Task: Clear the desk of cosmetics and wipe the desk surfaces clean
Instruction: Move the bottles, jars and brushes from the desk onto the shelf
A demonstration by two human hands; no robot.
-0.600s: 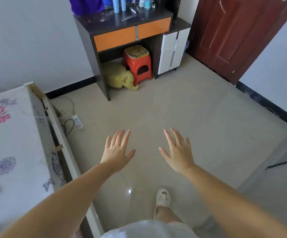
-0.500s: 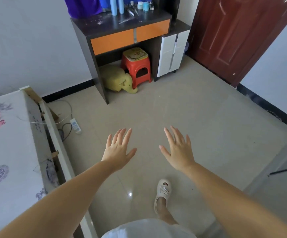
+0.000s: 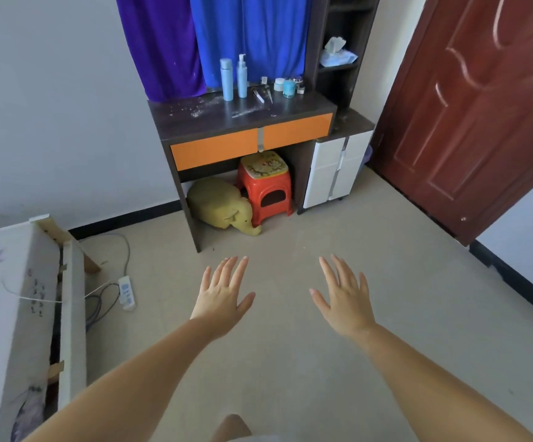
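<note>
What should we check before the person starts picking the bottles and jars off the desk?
1. Both hands free: ok. The left hand and right hand are open and hold nothing.
2. Hands at the desk: not ok. They are out over the floor, short of it.
3. Cosmetics in sight: ok. Two tall blue bottles stand upright, small jars sit to their right, thin tools lie between.
4. Path to the desk: ok. The floor ahead is bare; the red stool and yellow elephant toy sit under the desk.
5. Something to wipe with: cannot tell. A wipes pack lies on the side shelf; whether it is usable is unclear.
6. Desk clean: not ok. White specks cover the top.
</note>
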